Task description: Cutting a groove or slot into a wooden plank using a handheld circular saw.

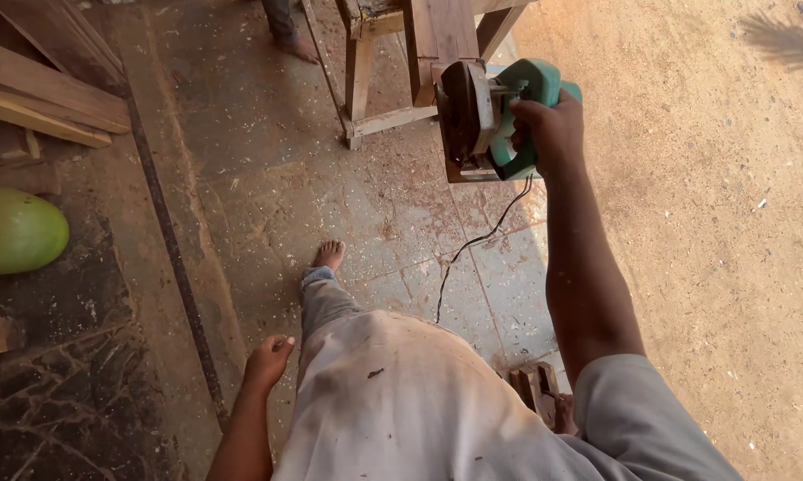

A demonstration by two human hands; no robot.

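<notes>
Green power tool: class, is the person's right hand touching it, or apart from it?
Touching. The head view shows the right hand wrapped around the handle of the green power tool, lifting it off the floor.

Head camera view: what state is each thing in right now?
Right hand: closed around the green power tool's handle.
Green power tool: held up off the floor, cord dangling.
Left hand: empty, loosely curled at the side.
Wooden bench: standing on the dusty floor.

Dusty pale shirt, grey trousers, barefoot.
</notes>
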